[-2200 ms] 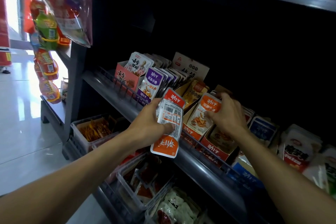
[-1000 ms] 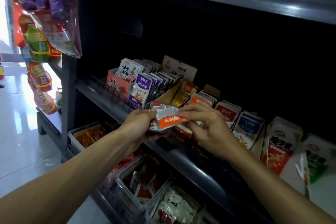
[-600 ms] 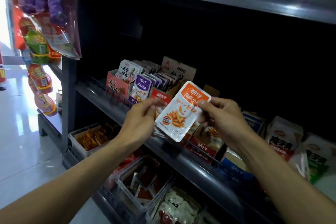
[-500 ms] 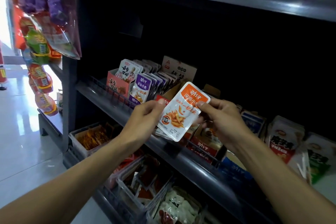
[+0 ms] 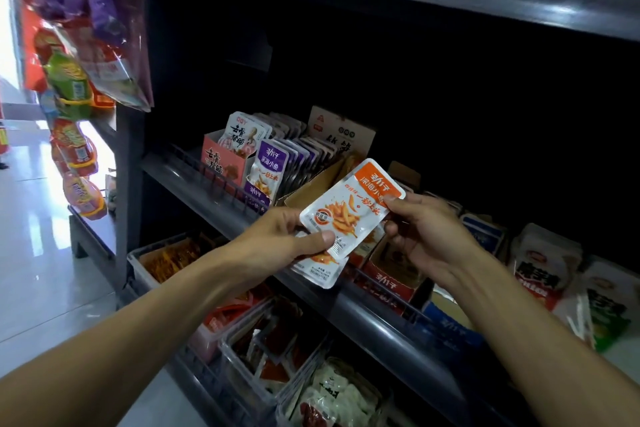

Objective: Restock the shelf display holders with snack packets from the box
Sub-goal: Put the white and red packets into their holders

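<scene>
left hand [image 5: 277, 243], right hand [image 5: 420, 232] pinching orange snack packet [image 5: 349, 211], over shelf [image 5: 363, 308]

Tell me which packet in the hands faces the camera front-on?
The top orange packet, held by both the left hand and right hand, shows its printed front; the packet beneath is mostly hidden.

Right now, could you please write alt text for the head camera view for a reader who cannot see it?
Two bare hands hold an orange-topped snack packet before a dark shop shelf: the left hand pinches its lower edge with another packet behind, the right hand its top corner. Cardboard display holders of purple packets stand behind.
</scene>
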